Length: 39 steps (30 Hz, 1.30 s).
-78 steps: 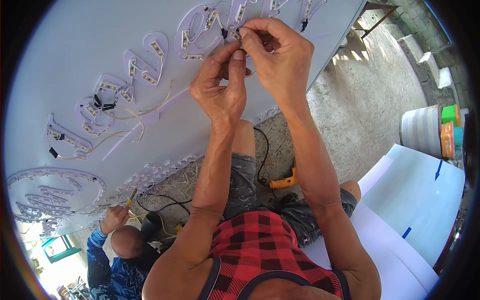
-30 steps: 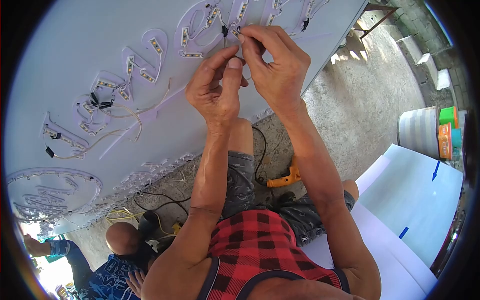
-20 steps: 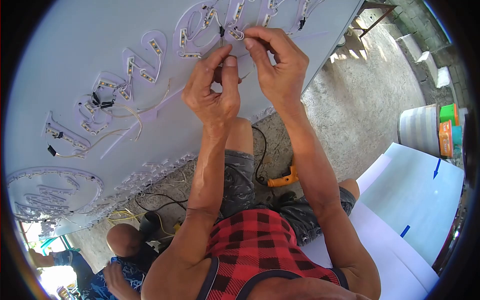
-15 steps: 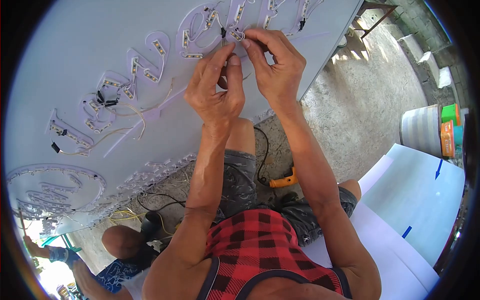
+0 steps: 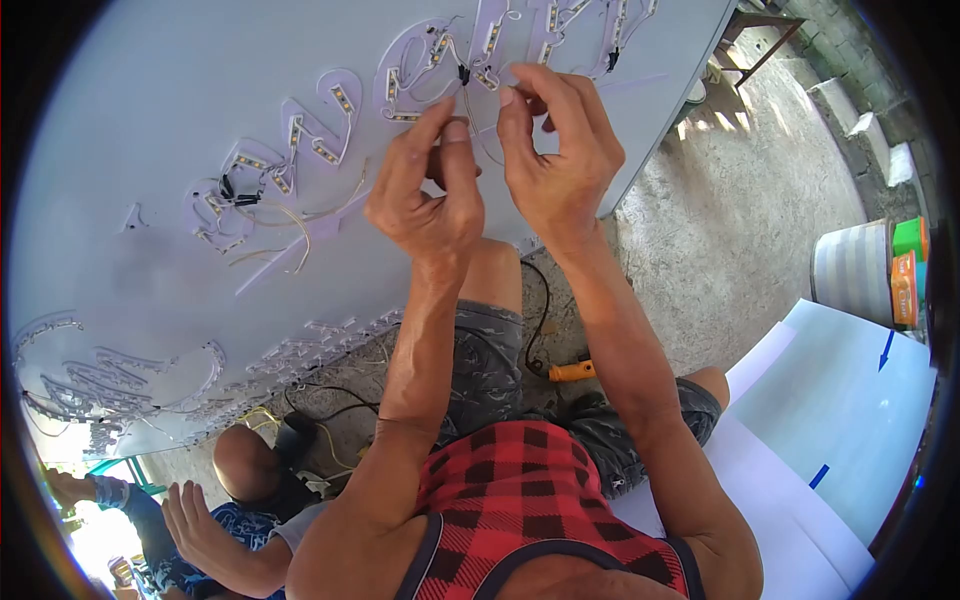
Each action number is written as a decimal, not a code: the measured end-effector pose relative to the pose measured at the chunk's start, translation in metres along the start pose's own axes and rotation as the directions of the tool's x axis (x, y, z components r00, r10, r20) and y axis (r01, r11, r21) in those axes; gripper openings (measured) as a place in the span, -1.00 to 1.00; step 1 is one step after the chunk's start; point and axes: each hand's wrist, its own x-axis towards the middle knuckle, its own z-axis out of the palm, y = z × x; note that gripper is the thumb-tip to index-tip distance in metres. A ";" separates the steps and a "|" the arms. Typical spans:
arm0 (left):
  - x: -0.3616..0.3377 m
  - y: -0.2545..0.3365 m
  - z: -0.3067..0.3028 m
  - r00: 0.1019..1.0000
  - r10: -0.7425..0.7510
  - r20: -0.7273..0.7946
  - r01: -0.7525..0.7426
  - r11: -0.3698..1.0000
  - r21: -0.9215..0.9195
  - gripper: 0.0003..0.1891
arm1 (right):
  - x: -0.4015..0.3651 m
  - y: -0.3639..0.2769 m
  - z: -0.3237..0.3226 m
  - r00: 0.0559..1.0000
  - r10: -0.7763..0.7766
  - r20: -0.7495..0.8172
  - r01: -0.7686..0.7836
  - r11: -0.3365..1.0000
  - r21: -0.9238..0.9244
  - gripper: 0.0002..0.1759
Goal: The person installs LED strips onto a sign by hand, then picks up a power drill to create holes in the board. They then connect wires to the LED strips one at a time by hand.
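Observation:
My left hand (image 5: 430,190) is raised over the white panel (image 5: 130,90), thumb and index finger curled near each other. Anything between those fingertips is too small to make out. To its right, my right hand (image 5: 560,140) has its thumb and index finger close together; whether they pinch something is unclear. Just above and between the hands, a black taped joint (image 5: 463,75) and a thin wire (image 5: 470,115) lie by the letter shapes. These letters (image 5: 340,95) carry small LED modules and white wires.
A co-worker (image 5: 245,465) sits at the lower left, one hand raised. An orange power tool (image 5: 572,372) lies on the concrete floor (image 5: 740,200). White sheets (image 5: 850,400) with blue marks are at the right, below a striped container (image 5: 852,272).
My right hand has drawn slightly down and away from the letter. The view has shifted a little. The co-worker's hand has come up, and part of the lettering at the left now looks blurred out.

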 end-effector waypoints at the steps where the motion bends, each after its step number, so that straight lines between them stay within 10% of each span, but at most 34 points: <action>1: -0.001 0.000 -0.002 1.000 0.002 -0.001 -0.002 1.000 0.004 -0.75 | 0.002 -0.002 0.001 1.000 0.001 -0.001 -0.001 1.000 0.004 -0.74; 4: -0.007 0.000 -0.006 0.990 -0.111 -0.082 0.100 0.986 -0.131 -0.76 | 0.006 -0.004 0.007 0.990 0.043 0.138 -0.058 0.993 0.105 -0.82; 8: -0.023 -0.002 -0.012 0.991 -0.114 -0.066 0.106 0.987 -0.120 -0.77 | -0.008 -0.008 0.020 0.981 0.019 0.195 0.034 0.964 -0.265 -0.80; 18: -0.028 0.007 -0.027 0.994 -0.034 -0.105 0.025 0.996 -0.088 -0.80 | -0.045 -0.002 0.026 0.948 0.267 0.175 -0.259 0.963 -0.069 -0.68; 21: -0.017 -0.006 -0.023 1.000 0.001 0.032 -0.007 0.980 0.196 -0.81 | -0.047 0.005 0.023 0.946 0.253 0.201 -0.226 0.963 -0.148 -0.75; 26: 0.020 0.028 -0.029 0.925 0.364 0.112 -0.373 0.924 0.082 -0.65 | -0.033 -0.010 -0.004 0.914 0.289 0.284 -0.270 0.957 -0.106 -0.77; 32: 0.034 0.037 -0.035 0.810 0.335 0.481 -0.416 0.906 0.071 -0.64 | -0.001 -0.028 -0.055 0.820 0.267 0.507 -0.316 0.949 0.011 -0.75; 39: 0.045 0.036 -0.029 0.774 0.435 0.460 -0.492 0.871 0.004 -0.70 | 0.032 -0.011 -0.087 0.739 0.323 0.591 -0.508 0.844 0.173 -0.78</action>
